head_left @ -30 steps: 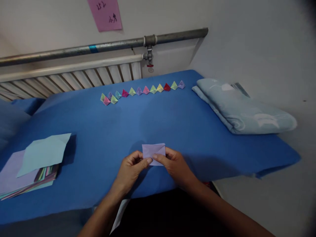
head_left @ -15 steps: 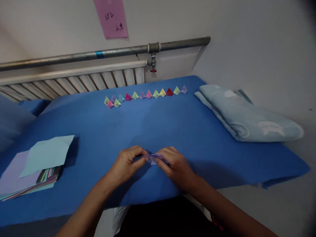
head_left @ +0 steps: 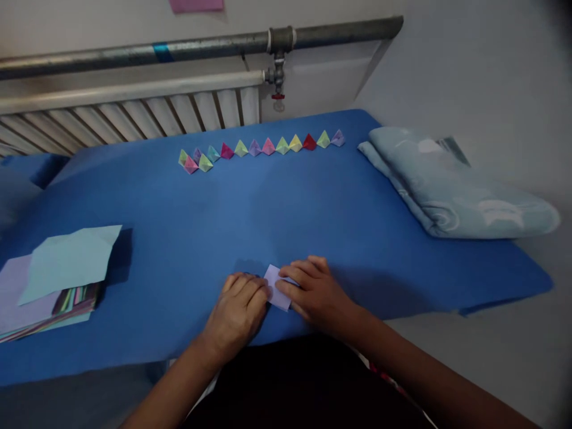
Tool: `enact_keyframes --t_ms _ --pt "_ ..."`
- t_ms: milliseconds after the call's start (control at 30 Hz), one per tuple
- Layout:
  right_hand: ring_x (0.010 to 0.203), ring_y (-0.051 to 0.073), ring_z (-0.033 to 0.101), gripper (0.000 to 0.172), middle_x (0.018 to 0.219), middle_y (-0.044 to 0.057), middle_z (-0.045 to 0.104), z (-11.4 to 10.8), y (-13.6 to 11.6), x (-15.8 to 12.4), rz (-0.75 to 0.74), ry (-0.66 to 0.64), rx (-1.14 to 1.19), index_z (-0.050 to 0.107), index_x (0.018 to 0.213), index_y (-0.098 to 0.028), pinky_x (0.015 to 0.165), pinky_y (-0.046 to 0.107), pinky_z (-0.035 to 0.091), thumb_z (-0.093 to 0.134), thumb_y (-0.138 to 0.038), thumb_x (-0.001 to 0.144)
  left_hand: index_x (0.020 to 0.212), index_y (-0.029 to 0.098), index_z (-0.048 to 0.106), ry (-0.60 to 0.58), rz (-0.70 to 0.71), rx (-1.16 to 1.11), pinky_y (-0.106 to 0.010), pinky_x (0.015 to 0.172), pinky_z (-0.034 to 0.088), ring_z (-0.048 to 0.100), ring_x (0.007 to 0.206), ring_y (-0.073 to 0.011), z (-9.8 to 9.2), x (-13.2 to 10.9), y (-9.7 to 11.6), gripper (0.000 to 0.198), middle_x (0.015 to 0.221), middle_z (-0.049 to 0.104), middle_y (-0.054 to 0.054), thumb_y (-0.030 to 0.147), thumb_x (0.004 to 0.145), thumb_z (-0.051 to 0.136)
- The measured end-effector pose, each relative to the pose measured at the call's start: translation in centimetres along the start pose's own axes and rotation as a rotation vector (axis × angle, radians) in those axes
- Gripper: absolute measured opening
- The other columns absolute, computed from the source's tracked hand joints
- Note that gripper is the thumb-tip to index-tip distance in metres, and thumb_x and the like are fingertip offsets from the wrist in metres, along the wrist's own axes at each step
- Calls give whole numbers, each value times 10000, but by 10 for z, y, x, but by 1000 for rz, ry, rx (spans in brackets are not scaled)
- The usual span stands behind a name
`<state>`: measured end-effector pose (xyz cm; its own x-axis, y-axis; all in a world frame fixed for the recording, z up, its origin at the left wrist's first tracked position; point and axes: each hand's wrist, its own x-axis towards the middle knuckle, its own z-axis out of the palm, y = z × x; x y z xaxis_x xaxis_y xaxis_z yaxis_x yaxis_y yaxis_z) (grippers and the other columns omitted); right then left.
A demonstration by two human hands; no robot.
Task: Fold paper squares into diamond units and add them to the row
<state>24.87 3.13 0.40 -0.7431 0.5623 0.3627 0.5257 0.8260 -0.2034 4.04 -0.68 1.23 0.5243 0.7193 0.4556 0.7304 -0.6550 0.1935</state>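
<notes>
A small folded sheet of purple origami paper (head_left: 277, 293) lies flat on the blue bed cover near its front edge. My left hand (head_left: 240, 308) is closed, its curled fingers gripping the paper's left edge; the thumb is mostly hidden. From the other side my right hand (head_left: 316, 293) holds the paper, its bent fingertips over the right part and covering it. Farther back, a row of small folded paper pieces (head_left: 268, 146) in several colours stretches across the cover, with two more in front of its left end.
To the left lies a stack of coloured paper sheets (head_left: 18, 286), topped by a loose light-blue sheet (head_left: 69, 262). A folded pale blanket (head_left: 456, 185) rests at the right. Behind the blue bed cover (head_left: 179, 220) are a radiator (head_left: 134, 116) and a metal pipe (head_left: 214, 46).
The purple paper has gone from being held up edge-on between both hands to lying flat on the cover. My left fingers have curled over, and the camera view has tilted down.
</notes>
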Motion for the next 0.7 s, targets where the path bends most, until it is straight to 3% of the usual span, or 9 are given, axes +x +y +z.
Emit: enact_keyframes --t_ms 133,333,700 --pt "1030 201 525 264 1134 58 638 -7 -4 -7 108 -78 112 573 1130 -214 877 385 321 545 -164 873 1076 131 592 -52 -49 -25 -414 909 432 596 963 -211 -1 -5 3 209 1017 678 -88 110 881 521" --pt "950 189 562 147 1030 54 663 -13 -3 -10 201 -9 220 619 990 -188 819 358 348 507 -148 905 1020 142 610 -35 -131 -38 -434 901 420 587 971 -230 -2 -10 5 152 1011 676 -88 151 873 570" --pt "940 190 600 152 1023 49 665 -8 -1 -5 386 56 294 647 859 -196 822 362 373 512 -223 924 869 179 633 8 -369 -97 -390 824 424 582 947 -217 4 -7 6 122 957 662 -58 230 907 528"
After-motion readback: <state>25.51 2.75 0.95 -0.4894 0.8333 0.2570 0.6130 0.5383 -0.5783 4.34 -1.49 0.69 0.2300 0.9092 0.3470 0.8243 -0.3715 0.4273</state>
